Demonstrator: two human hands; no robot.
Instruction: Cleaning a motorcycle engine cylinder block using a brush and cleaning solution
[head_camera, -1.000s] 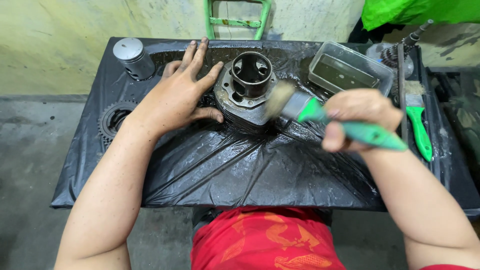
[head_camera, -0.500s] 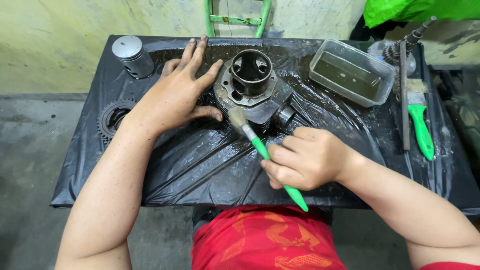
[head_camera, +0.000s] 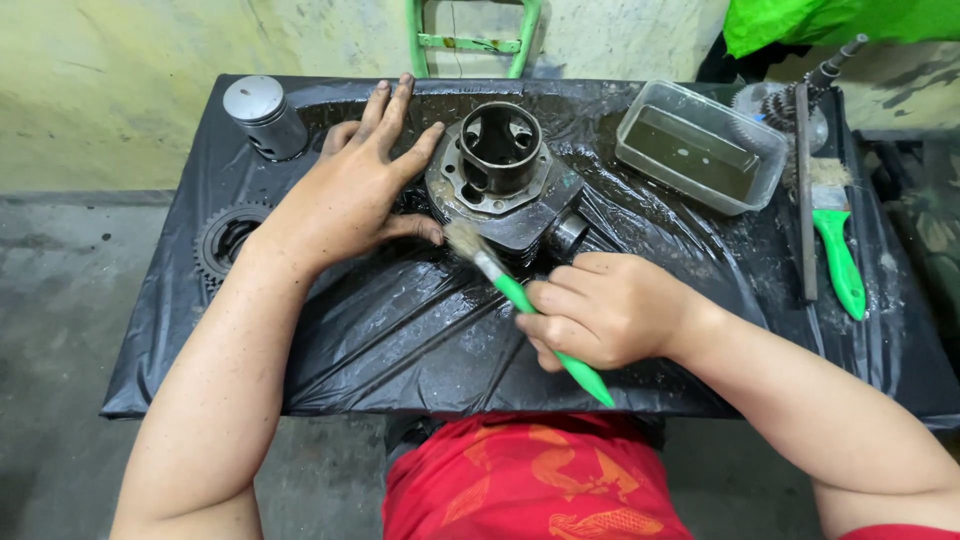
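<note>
A dark metal engine cylinder stands on a table covered in wet black plastic sheet. My left hand lies flat against the cylinder's left side, fingers spread. My right hand grips the green handle of a paintbrush. The brush's bristles touch the cylinder's lower front edge, close to my left thumb.
A silver piston stands at the back left, and a toothed sprocket lies at the left edge. A clear plastic tub of murky liquid sits back right. A second green-handled brush, a long metal rod and gear parts lie at the right.
My right hand swung the brush from the cylinder's right side down to its front and shifted grip along the handle. My left hand has stayed on the cylinder.
</note>
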